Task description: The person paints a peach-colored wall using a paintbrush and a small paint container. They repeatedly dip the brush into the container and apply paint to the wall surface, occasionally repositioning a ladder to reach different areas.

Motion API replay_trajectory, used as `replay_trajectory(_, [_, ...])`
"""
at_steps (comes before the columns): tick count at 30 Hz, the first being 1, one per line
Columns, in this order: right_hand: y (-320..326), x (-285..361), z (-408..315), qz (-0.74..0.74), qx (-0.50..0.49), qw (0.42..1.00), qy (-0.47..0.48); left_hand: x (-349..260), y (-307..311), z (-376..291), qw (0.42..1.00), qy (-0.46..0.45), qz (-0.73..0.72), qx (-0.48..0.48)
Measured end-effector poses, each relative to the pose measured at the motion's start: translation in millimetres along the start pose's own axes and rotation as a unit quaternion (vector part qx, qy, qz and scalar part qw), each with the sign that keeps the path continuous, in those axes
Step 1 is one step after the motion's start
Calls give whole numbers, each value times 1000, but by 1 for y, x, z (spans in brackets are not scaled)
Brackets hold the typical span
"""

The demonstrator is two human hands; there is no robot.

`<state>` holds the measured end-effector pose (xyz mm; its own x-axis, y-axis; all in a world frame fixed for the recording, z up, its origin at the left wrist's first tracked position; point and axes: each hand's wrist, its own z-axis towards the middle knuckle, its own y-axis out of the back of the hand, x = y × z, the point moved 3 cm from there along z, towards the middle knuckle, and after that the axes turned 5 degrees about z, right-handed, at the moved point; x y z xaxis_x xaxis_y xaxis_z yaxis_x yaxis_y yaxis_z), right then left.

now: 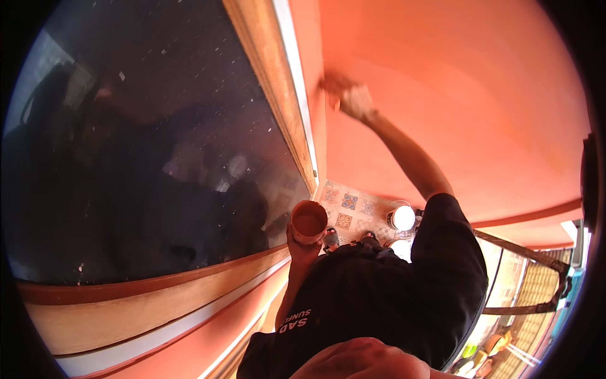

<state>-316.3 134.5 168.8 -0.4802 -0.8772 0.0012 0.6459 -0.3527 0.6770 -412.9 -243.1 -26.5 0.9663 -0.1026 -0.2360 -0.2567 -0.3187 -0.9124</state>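
My left hand point(303, 251) holds a round, open container point(308, 221) with red-brown paint in it, low at the centre. My right hand point(357, 102) is raised against the orange-red wall point(450, 118), its fingers closed around a blurred red-brown tool point(335, 84) that looks like a paintbrush. The tool's far end is at the inside corner, where the wall meets a narrow strip of the same colour beside the window frame. Motion blur hides its exact shape.
A dark, speckled window pane point(156, 156) in a wooden frame point(279, 94) fills the left. White-topped buckets point(403, 218) stand on the patterned tile floor point(350, 201) near my sandalled feet. A brown metal frame point(521, 248) is at the right.
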Motion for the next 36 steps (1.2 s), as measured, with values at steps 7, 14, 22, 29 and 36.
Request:
replay_trajectory(7, [140,11,98,-94,-294,951,20,6,-4,21,990,68,-56,112])
replay_trajectory(14, [9,18,-54,-69,126,989,37,20,-13,22,987,75,-66,123])
replay_trajectory(22, [-39,19,-174,111,251,943,-189,24,-4,28,993,72,-28,90])
replay_trajectory(29, [-12,72,-340,138,270,857,-418,34,-10,44,983,150,-49,92])
replay_trajectory(36, [85,114,-489,168,60,681,-710,56,-27,72,962,205,-31,179])
